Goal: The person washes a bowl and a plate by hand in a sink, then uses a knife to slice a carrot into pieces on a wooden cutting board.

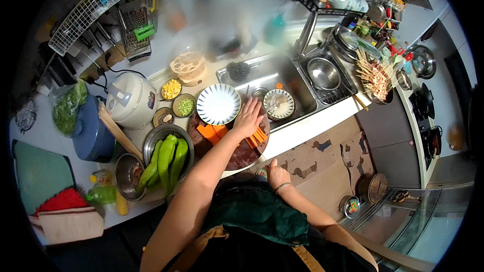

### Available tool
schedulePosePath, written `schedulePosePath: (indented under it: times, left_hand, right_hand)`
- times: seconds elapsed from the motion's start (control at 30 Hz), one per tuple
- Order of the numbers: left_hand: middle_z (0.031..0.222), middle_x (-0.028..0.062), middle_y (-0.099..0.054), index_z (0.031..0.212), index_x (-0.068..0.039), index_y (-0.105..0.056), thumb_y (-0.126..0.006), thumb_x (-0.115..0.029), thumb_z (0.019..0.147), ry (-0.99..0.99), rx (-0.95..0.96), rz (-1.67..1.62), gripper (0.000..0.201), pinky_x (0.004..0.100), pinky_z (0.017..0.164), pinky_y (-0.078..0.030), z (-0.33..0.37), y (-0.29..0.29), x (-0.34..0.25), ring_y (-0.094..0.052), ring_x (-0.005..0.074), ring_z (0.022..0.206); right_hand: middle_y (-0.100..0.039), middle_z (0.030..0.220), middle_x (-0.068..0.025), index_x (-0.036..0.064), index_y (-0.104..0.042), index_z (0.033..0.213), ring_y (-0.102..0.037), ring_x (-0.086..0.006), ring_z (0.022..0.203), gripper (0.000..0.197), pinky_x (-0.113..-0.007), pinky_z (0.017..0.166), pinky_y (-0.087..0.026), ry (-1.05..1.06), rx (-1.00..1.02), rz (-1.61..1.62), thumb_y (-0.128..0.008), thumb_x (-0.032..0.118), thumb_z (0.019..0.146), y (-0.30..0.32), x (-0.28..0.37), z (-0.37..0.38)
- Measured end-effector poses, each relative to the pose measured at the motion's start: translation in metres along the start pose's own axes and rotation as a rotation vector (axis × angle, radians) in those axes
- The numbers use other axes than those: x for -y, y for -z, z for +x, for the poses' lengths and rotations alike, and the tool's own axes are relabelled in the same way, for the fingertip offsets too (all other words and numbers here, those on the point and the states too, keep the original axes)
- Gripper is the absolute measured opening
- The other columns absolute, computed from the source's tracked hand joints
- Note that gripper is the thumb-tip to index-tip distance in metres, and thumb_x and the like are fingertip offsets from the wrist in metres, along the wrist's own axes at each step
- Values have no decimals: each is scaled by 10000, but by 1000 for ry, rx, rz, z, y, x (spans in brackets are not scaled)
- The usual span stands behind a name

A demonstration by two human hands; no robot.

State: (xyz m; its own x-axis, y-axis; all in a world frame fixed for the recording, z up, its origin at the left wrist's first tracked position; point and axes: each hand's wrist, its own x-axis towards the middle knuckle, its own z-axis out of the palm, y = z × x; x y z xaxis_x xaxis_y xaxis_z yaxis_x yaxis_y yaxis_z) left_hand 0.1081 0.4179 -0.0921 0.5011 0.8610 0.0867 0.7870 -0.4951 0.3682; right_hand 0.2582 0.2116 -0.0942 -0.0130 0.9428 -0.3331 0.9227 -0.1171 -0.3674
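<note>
My left hand (247, 118) lies with fingers stretched out over a round dark-red cutting board (234, 158), between a striped white plate (219, 104) and some carrot sticks (259, 135). Flat orange carrot pieces (209, 133) lie at the plate's near edge, partly behind my wrist. At the board's front right, my right hand (278, 174) is closed on what looks like a knife; only a thin edge-on line of its blade shows, touching or just above the board. Right of my left fingertips stands a striped bowl (279, 104) with pale, whitish food in it.
Left of the board are a metal bowl of long green peppers (168, 158), small bowls of corn (171, 88) and peas (186, 107), and a rice cooker (131, 95). Behind lies the sink (297, 81). Skewers (375, 75) stand at right, with the stove (428, 121) beyond.
</note>
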Motion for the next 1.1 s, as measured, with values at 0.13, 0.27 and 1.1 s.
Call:
schedulePosePath:
  times: [0.13, 0.27, 1.1]
  left_hand:
    - [1561, 130, -251, 1468, -36, -328, -380, -337, 1017, -31, 4, 48, 544, 449, 1194, -125, 4, -10, 4, -147, 282, 1469]
    - [1560, 119, -258, 1474, -60, -330, -387, -324, 1020, -53, -1, 33, 528, 451, 1191, -132, -2, -9, 3, -166, 289, 1464]
    - [1153, 197, -566, 1232, -11, -507, -653, -148, 861, 171, -228, -265, 422, 427, 913, -468, -113, 4, -31, -545, 368, 1073]
  right_hand:
    - [-654, 748, -281, -2, -409, 978, -663, -441, 692, 331, -520, 615, -541, -6, 18, 64, -474, 322, 979, 17, 11, -4]
    - [-653, 740, -275, 0, -410, 962, -665, -434, 691, 344, -508, 604, -543, -22, 39, 35, -479, 336, 979, 16, 11, -5]
    - [-650, 737, -280, 9, -400, 978, -651, -453, 703, 373, -535, 619, -524, -18, -8, 62, -500, 368, 963, -9, -11, 0]
